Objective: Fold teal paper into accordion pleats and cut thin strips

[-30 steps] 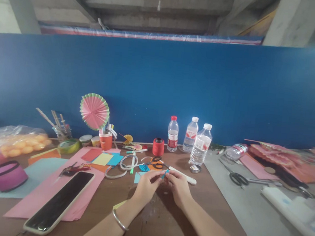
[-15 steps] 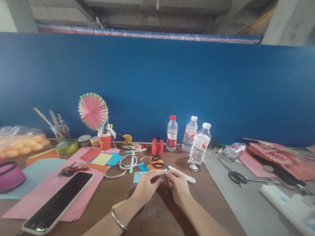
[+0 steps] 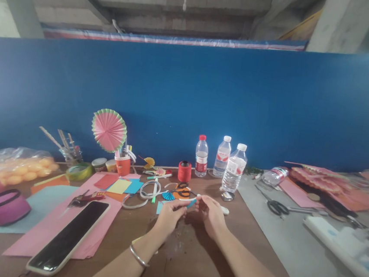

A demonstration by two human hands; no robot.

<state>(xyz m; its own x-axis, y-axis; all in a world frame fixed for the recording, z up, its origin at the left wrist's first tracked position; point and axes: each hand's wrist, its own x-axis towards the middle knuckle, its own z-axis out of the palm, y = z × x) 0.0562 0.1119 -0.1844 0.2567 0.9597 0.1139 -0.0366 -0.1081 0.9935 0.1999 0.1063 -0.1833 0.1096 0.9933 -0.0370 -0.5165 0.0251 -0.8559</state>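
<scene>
A small folded strip of blue paper point(image 3: 191, 203) is held above the brown table, between my two hands. My left hand point(image 3: 171, 215) pinches its near left end between thumb and fingers. At the strip's other end are the bent fingertips of my right hand point(image 3: 210, 215), closed on its edge. Just beyond the hands lie a small pleated blue paper fan point(image 3: 167, 195) and black-handled scissors point(image 3: 184, 190) on orange paper. A white-handled tool point(image 3: 225, 211) is partly hidden behind my right hand.
A red thread spool point(image 3: 184, 171) and water bottles point(image 3: 234, 169) stand at the back. To the left are a phone point(image 3: 69, 236) on pink paper, coloured paper squares point(image 3: 119, 186) and a cup with a pleated fan point(image 3: 109, 130). Scissors point(image 3: 277, 207) and a power strip point(image 3: 340, 247) lie right.
My hands have drawn slightly apart, and more of the blue paper strip shows between them. The right hand has turned a little, its fingers more raised. Other things stay put.
</scene>
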